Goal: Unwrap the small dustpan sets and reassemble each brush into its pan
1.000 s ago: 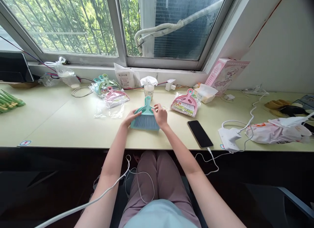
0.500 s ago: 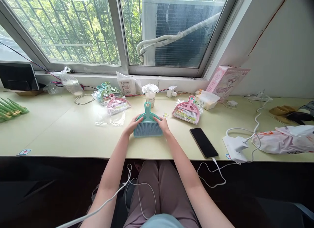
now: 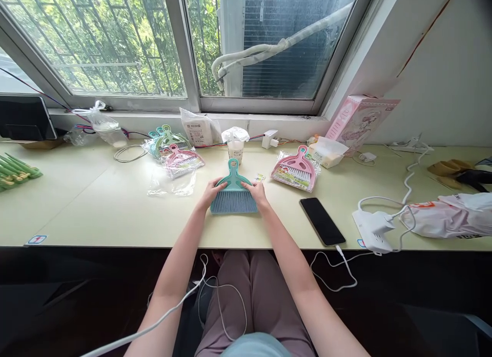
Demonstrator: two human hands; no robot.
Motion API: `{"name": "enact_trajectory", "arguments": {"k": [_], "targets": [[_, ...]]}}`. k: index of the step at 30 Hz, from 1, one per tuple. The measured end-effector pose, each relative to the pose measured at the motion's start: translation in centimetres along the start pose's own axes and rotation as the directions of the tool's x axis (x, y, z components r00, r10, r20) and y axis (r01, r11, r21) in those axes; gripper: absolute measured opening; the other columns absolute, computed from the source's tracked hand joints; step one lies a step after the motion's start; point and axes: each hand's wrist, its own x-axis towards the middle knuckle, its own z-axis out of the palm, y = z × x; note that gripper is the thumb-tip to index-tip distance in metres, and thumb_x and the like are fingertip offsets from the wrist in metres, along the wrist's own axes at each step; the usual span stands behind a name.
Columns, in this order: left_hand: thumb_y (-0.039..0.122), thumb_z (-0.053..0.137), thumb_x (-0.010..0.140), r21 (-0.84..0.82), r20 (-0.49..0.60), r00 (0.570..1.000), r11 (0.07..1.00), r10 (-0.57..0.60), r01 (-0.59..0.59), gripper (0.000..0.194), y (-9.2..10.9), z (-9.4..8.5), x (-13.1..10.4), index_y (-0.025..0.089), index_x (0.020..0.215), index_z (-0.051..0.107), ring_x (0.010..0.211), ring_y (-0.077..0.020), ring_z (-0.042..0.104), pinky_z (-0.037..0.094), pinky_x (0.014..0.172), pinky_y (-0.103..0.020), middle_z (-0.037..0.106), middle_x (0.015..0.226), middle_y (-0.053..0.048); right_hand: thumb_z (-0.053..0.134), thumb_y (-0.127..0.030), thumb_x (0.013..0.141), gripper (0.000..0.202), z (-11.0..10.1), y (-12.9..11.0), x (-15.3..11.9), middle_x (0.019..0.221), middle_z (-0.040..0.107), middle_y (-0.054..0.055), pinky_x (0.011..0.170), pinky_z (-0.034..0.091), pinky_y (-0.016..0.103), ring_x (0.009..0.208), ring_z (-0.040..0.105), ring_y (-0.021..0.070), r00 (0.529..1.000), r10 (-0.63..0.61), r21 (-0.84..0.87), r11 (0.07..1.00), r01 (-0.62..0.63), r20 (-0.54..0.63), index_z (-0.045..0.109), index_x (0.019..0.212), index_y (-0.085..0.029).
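A teal hand brush and dustpan set [image 3: 234, 199] is in front of me at the middle of the table, handle pointing away and grey-blue bristles toward me. My left hand [image 3: 211, 192] grips its left edge, thumb on top. On the opposite edge, my right hand [image 3: 256, 192] holds it the same way. The fingers beneath are partly hidden. Behind its handle stands a cup with a white cover [image 3: 236, 144]. To the right lies a pink brush and dustpan set [image 3: 298, 170] in clear wrapping.
More wrapped sets [image 3: 172, 147] and an empty clear bag [image 3: 171, 185] lie to the left. A black phone [image 3: 322, 221] on a cable and a white power strip [image 3: 372, 229] are at the right front edge. A pink box [image 3: 359, 124] leans by the wall.
The view has shifted slightly. Both hands keep their hold on the brush and dustpan set, which has barely moved on the table.
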Motion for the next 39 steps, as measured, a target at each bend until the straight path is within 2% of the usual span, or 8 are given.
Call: {"name": "enact_trajectory", "arguments": {"k": [8,13,17,19,25,33,36,39], "targets": [[0.056,0.076,0.076,-0.046,-0.015,0.997,0.996,-0.072,0.071,0.056,0.1,0.1,-0.3,0.019,0.117,0.073,0.107,-0.0303,0.066,0.051,0.09,-0.036,0.074,0.113,-0.009,0.072,-0.079,0.059,0.061,-0.7,-0.1,0.1,0.059,0.05,-0.003,0.06,0.037,0.025,0.063,0.046,0.013,0.992,-0.067,0.205,0.978,0.043,0.111,0.059,0.063,-0.019],[0.055,0.083,0.068,-0.041,0.026,0.982,0.981,-0.189,0.19,0.057,-0.4,-1.1,-0.2,0.017,0.109,0.075,0.109,-0.0343,0.067,0.053,0.091,-0.039,0.076,0.11,-0.011,0.027,-0.091,0.082,0.086,-1.3,0.6,0.9,0.073,0.069,0.006,0.073,0.051,0.031,0.079,0.065,0.0209,0.971,-0.083,0.254,0.967,0.023,0.225,0.072,0.085,-0.018],[0.057,0.085,0.064,-0.147,-0.139,0.975,0.978,-0.172,0.151,0.057,-1.3,-1.7,0.4,0.015,0.103,0.074,0.105,-0.0343,0.069,0.054,0.09,-0.041,0.076,0.101,-0.011,0.024,-0.06,0.103,0.066,-1.7,1.2,0.9,0.121,0.073,0.013,0.108,0.045,0.042,0.124,0.061,0.0256,0.983,-0.182,-0.125,0.976,0.179,-0.017,0.074,0.113,-0.018],[0.059,0.084,0.065,-0.221,-0.215,0.959,0.965,-0.186,0.138,0.057,-1.7,-1.8,0.8,0.016,0.101,0.073,0.107,-0.0348,0.068,0.055,0.091,-0.043,0.075,0.099,-0.011,0.033,-0.044,0.105,0.048,-1.9,1.4,0.2,0.148,0.058,0.012,0.121,0.028,0.051,0.146,0.042,0.027,0.975,-0.219,-0.408,0.888,0.21,0.025,0.069,0.126,-0.02],[0.055,0.08,0.075,-0.394,-0.211,0.963,0.916,-0.169,0.074,0.052,-2.3,-1.9,1.2,0.021,0.112,0.069,0.115,-0.0316,0.065,0.054,0.098,-0.045,0.071,0.112,-0.011,0.047,-0.048,0.101,0.062,-3.9,1.5,-6.1,0.167,0.027,0.01,0.127,0.01,0.057,0.158,0.02,0.0277,0.867,-0.098,-0.674,0.589,0.446,0.488,0.038,0.157,-0.023],[0.037,0.086,0.069,-0.411,-0.191,0.97,0.91,-0.15,0.059,0.061,-2.6,-1.3,0.9,0.022,0.124,0.063,0.123,-0.0304,0.062,0.054,0.101,-0.039,0.067,0.124,-0.011,0.065,-0.046,0.091,0.081,-9.1,4.0,-19.3,0.166,0.028,0.012,0.127,0.024,0.053,0.155,0.027,0.0267,0.755,-0.258,-0.6,0.477,0.642,0.603,0.03,0.16,-0.023],[0.036,0.085,0.071,-0.409,-0.18,0.972,0.91,-0.149,0.064,0.059,-2.6,-1.1,1.0,0.022,0.124,0.063,0.126,-0.032,0.06,0.054,0.102,-0.04,0.066,0.126,-0.011,0.046,-0.02,0.098,0.048,-10.0,6.3,-21.6,0.148,0.057,0.007,0.122,0.039,0.047,0.141,0.052,0.0208,0.779,-0.393,-0.532,0.573,0.623,0.489,0.055,0.145,-0.027],[0.038,0.086,0.071,-0.407,-0.161,0.972,0.909,-0.174,0.095,0.059,-2.7,-0.8,0.9,0.023,0.123,0.063,0.125,-0.0317,0.06,0.055,0.099,-0.04,0.066,0.126,-0.011,0.045,-0.022,0.098,0.038,-10.3,6.4,-21.2,0.121,0.075,0.006,0.102,0.057,0.043,0.115,0.072,0.0228,0.877,-0.446,-0.396,0.784,0.478,0.176,0.073,0.122,-0.03]]}}
